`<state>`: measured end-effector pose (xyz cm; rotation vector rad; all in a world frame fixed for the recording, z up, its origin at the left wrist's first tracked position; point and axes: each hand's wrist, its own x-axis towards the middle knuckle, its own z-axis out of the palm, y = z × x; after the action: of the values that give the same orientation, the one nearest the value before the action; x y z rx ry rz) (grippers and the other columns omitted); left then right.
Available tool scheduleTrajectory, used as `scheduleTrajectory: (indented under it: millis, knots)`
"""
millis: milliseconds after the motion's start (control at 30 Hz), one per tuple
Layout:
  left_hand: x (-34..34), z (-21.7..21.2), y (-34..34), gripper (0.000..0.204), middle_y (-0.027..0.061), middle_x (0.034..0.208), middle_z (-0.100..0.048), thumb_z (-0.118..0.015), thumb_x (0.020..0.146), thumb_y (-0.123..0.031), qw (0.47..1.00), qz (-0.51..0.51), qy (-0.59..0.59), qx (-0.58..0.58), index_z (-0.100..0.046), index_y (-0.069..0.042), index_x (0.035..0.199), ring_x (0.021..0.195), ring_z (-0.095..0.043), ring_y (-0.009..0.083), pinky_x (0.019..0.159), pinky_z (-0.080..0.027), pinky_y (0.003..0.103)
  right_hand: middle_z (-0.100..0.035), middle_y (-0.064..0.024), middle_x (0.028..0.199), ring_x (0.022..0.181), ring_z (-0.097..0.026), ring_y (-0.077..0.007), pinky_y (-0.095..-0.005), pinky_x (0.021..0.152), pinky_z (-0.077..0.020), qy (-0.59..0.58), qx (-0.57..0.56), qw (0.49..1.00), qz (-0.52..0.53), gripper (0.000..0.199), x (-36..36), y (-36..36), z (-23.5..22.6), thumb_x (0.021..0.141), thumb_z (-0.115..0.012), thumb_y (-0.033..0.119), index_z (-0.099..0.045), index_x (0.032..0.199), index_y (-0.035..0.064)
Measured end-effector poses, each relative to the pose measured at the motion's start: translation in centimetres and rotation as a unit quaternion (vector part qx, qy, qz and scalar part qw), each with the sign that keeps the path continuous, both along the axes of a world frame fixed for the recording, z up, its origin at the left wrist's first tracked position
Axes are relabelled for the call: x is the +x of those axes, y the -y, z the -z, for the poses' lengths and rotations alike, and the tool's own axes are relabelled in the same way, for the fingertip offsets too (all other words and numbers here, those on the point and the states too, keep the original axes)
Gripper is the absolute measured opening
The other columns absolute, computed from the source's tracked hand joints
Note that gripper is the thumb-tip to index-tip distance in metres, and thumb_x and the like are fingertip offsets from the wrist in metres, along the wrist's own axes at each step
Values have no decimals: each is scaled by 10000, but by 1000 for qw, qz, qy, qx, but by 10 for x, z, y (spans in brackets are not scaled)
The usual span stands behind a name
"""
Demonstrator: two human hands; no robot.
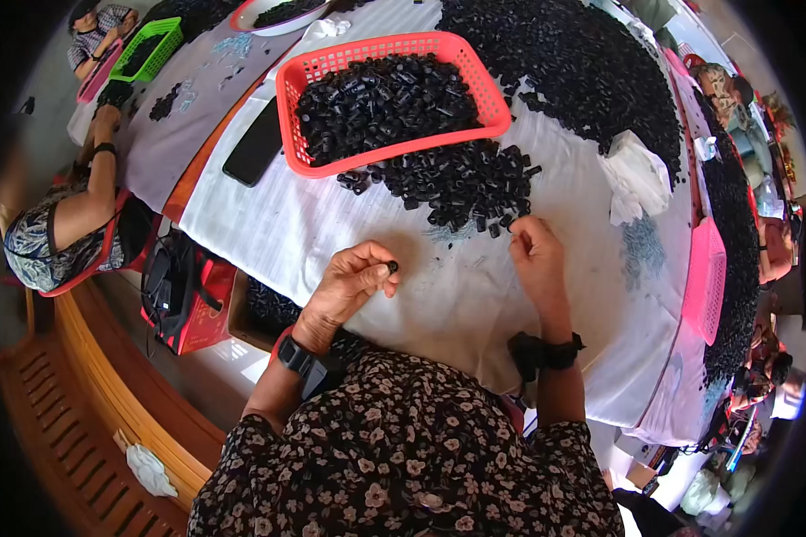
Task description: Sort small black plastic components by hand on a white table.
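My left hand (354,279) is raised over the white cloth, thumb and fingers pinched on a small black cap-like part (392,267). My right hand (539,259) is at the near right edge of a loose pile of small black parts (461,183). Its fingertips are pressed together, and I cannot make out what is between them, if anything. Behind the pile stands a red plastic basket (394,150) with perforated sides, heaped with the same black parts.
A black phone (253,145) lies left of the basket. A large spread of black parts (564,63) covers the far right of the table, near a crumpled white cloth (636,174) and bluish scraps (643,252). A person (76,201) sits at the left; a pink basket (706,282) stands right.
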<state>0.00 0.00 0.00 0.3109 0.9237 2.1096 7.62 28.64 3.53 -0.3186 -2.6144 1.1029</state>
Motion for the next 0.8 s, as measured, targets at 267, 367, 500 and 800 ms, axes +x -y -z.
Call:
scheduleTrajectory:
  millis: [267,367,500,800]
  knots:
    - [2,-4,-2,153,111,857,-603,-587,884,-91,1000,-7,2,4,-567,-18,1017,722,-602,163,671,-485,263,-589,-139,807,629,-555,-238,-317,587,-453,-36,83,996,24,161,-5,15,1,763,-549,-23,-554,912,37]
    - [3,-3,0,154,110,855,-602,-585,885,-90,1000,-8,4,3,-567,-20,1021,723,-598,161,669,-482,262,-587,-113,763,628,-561,-184,-291,583,-452,-18,-21,999,40,145,2,6,2,778,-551,-23,-559,911,33]
    - [3,-3,-2,152,109,856,-602,-586,883,-87,1000,0,2,4,-568,-19,1019,726,-597,160,668,-480,261,-573,-40,732,622,-544,-108,-250,569,-437,-44,-75,995,43,98,10,-9,3,814,-550,-20,-562,900,23]
    - [2,-37,-16,167,76,851,-613,-603,874,-94,997,11,-62,-48,-568,16,995,728,-588,128,671,-480,246,-546,4,758,611,-517,-66,-203,579,-427,8,-379,924,-45,45,8,32,-41,854,-545,3,-571,890,14]
